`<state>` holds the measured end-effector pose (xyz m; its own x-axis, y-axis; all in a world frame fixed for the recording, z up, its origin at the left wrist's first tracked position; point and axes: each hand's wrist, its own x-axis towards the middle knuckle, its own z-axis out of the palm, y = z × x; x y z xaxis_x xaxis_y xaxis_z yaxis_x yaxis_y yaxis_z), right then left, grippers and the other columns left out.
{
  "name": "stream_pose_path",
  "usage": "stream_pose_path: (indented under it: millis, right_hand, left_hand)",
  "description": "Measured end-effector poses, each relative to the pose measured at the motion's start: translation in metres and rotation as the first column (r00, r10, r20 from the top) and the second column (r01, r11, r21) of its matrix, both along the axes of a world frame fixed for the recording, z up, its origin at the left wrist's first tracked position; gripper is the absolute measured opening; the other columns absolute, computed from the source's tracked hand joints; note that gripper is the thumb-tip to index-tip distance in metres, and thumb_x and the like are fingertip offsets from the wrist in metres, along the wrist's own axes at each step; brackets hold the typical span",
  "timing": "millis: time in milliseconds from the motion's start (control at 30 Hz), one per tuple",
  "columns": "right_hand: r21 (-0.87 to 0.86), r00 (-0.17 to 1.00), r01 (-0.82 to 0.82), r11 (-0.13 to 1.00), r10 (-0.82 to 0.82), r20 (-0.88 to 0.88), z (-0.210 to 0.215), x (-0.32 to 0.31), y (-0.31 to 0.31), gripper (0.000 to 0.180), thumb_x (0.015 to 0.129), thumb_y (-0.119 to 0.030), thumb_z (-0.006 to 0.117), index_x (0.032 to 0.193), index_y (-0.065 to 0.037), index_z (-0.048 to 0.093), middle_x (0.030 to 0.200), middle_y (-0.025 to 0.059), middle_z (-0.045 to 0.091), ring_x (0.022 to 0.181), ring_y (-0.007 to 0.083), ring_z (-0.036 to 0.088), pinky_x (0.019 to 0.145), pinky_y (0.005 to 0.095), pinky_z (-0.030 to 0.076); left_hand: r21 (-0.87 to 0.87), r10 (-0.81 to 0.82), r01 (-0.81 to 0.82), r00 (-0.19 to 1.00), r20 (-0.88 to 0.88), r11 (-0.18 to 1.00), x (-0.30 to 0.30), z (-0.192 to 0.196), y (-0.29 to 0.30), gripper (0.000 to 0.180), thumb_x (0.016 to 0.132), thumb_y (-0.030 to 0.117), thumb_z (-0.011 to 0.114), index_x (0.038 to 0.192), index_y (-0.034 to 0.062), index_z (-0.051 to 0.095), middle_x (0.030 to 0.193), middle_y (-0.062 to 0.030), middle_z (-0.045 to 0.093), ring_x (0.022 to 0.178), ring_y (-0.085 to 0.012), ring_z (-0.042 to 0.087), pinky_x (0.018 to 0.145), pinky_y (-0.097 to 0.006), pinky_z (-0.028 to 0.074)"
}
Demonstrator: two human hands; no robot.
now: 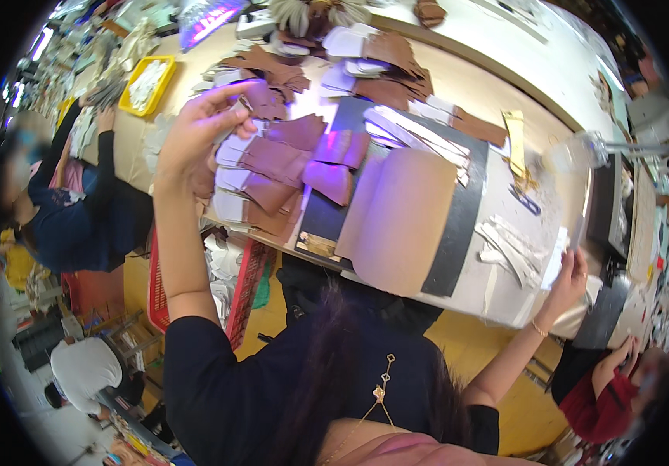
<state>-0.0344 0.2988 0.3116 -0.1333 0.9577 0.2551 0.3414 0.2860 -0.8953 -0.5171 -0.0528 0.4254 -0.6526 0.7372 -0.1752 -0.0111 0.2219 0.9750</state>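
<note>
Left grip (201, 130): raised, thumb and fingers pinched narrow; I cannot tell what, if anything, sits between them.
Brown-and-white pieces (276, 165): fanned on the table (499, 199), just right of the left grip.
Right grip (566, 286): fingers bent by the table's right edge; I cannot tell whether it holds anything.
White strips (507, 250): loose, near the right grip.
In between: a curved brown sheet (406, 221) on a black board (459, 221).

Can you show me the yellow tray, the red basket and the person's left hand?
Yellow tray (162, 87), head view: its right rim.
Red basket (245, 289), head view: its right wall.
Left hand (199, 128), head view: its middle.
</note>
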Motion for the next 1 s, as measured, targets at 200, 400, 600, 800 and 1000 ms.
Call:
stream_pose_path:
  millis: [200,400,600,800,1000]
  right_hand:
    - [0.044,0.978,-0.17,0.985,0.174,-0.115,0.027,-0.041,-0.028,0.019,0.089,-0.006,0.059,0.105,0.003,0.062,0.09,0.0058,0.064,0.075,0.0087,0.058,0.069,0.0215,0.048]
    - [0.006,0.958,-0.256,0.967,0.254,-0.131,0.057,-0.049,-0.057,0.018,0.09,-0.007,0.058,0.104,0.004,0.061,0.088,0.0067,0.063,0.073,0.0097,0.056,0.07,0.0218,0.045]
    - [-0.285,0.809,-0.588,0.757,0.544,-0.225,0.075,-0.074,-0.091,0.011,0.086,-0.004,0.062,0.093,0.004,0.064,0.082,0.0063,0.062,0.066,0.0086,0.054,0.061,0.0202,0.045]
    - [-0.638,0.613,-0.682,0.358,0.756,-0.231,0.091,-0.143,-0.116,0.011,0.083,-0.009,0.068,0.085,0.001,0.064,0.073,0.0025,0.063,0.058,0.0052,0.054,0.051,0.0179,0.044]
    - [-0.753,0.411,-0.625,0.203,0.906,-0.097,0.099,-0.19,-0.127,0.017,0.083,-0.015,0.068,0.082,0.001,0.063,0.066,0.0024,0.061,0.055,0.0048,0.057,0.042,0.0163,0.042]
  left_hand:
    - [0.165,-0.415,0.383,0.875,0.249,0.909,0.108,0.054,0.043,0.016,0.079,-0.001,0.064,0.093,-0.0061,0.058,0.073,-0.0127,0.063,0.064,-0.0195,0.067,0.054,-0.026,0.054]
    - [0.015,-0.441,0.502,0.744,0.503,0.865,0.147,-0.007,0.089,0.02,0.082,0.004,0.065,0.096,-0.0068,0.056,0.078,-0.0102,0.061,0.065,-0.0191,0.067,0.056,-0.025,0.055]
    - [-0.058,-0.27,0.389,0.731,0.627,0.919,0.135,-0.053,0.061,0.027,0.091,0.02,0.057,0.099,-0.0052,0.053,0.08,-0.0134,0.062,0.065,-0.0205,0.068,0.055,-0.025,0.056]
    - [0.004,-0.186,0.296,0.591,0.785,0.955,0.137,-0.072,0.038,0.047,0.097,0.035,0.043,0.105,-0.0096,0.052,0.084,-0.0204,0.064,0.066,-0.024,0.068,0.056,-0.028,0.058]
    - [0.064,-0.237,0.308,0.567,0.789,0.949,0.138,-0.074,0.034,0.05,0.097,0.039,0.04,0.102,-0.009,0.053,0.083,-0.0204,0.065,0.068,-0.0241,0.068,0.057,-0.028,0.058]
